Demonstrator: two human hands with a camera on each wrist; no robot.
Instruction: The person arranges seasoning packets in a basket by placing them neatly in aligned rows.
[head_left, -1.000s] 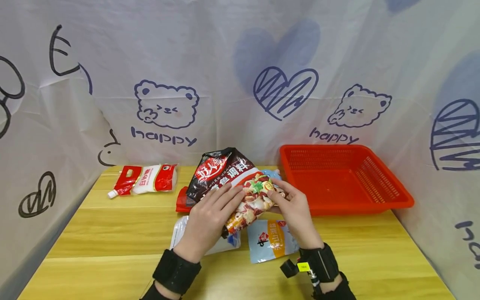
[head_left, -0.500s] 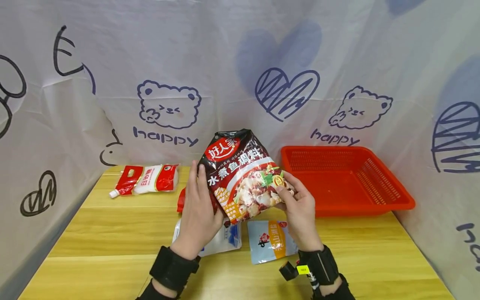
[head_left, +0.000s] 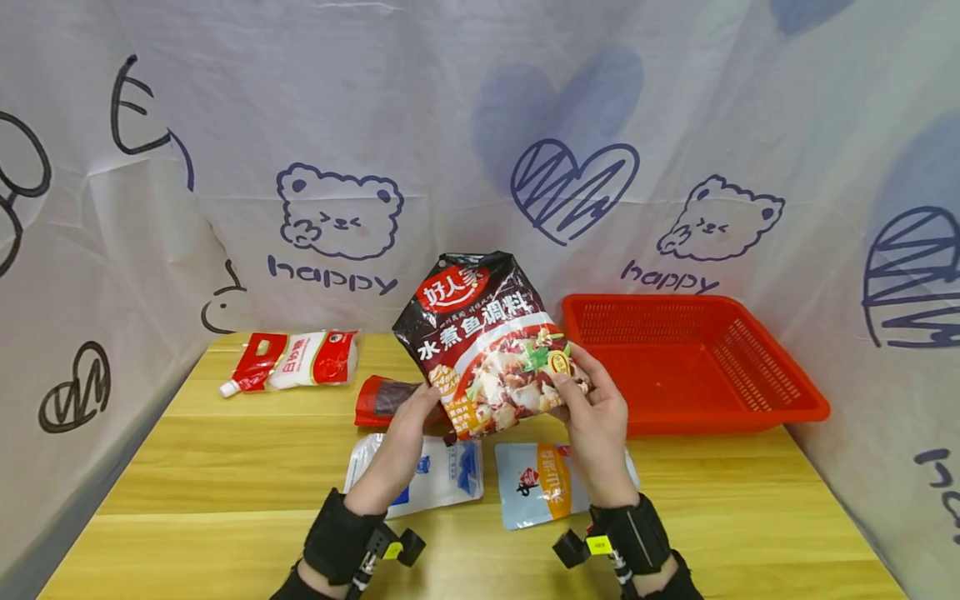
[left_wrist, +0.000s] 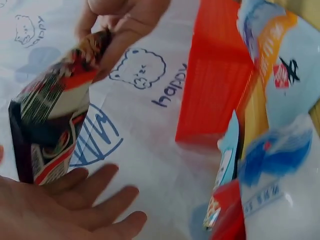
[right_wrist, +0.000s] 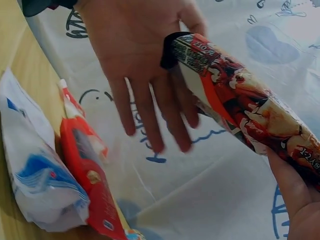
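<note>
A black and red seasoning packet (head_left: 480,333) with a picture of a fish dish is held up above the table, front towards me. My right hand (head_left: 597,425) pinches its right edge, thumb on the front and fingers behind. At the lower left edge is my left hand (head_left: 401,454), its thumb by the packet. The right wrist view shows that left hand (right_wrist: 145,75) with straight, spread fingers behind the packet. In the left wrist view the packet (left_wrist: 55,110) appears side-on, with the right hand (left_wrist: 130,25) gripping one end.
A red plastic basket (head_left: 675,421) stands at the back right. On the wooden table (head_left: 225,467) lie a red and white spouted pouch (head_left: 292,360), a red packet (head_left: 378,400), a white and blue bag (head_left: 442,479) and a light blue and orange pouch (head_left: 536,483). A printed cloth (head_left: 465,108) hangs behind.
The packet has been raised and turned more upright, its front now facing me. My left hand has gone from lying over its front to its lower left edge. My right hand keeps its grip.
</note>
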